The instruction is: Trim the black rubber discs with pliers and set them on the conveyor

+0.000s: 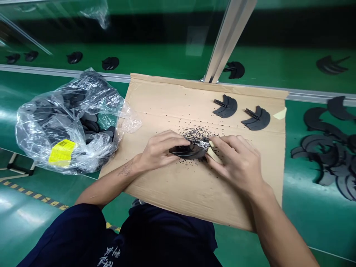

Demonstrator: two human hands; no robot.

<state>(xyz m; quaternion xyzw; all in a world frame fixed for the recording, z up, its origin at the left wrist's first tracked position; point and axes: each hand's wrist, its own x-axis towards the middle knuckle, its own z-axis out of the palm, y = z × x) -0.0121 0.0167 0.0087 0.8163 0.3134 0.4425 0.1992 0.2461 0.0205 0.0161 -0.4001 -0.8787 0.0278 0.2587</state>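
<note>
1. Yellow label (61,152) on the clear bag (36,139), left — print too small to read.
2. White lettering (109,255) on the dark shirt (167,237), near side; illegible.
3. Left hand (162,150), fingers and thumb clamped on the black part's left end.
4. Black part (191,152): curved, slightly glossy, over mid-cardboard (178,193); long axis left to right, rounded edge near.
5. Right hand (239,159) — wrapped around pale-handled pliers (205,144) at the part's right end.

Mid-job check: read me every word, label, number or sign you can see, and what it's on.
No text is legible.
Yellow label on the clear plastic bag: print too small and blurred.
White lettering on the dark blue clothing: stylised strokes, unreadable.
Pliers: no lettering discernible.
</note>
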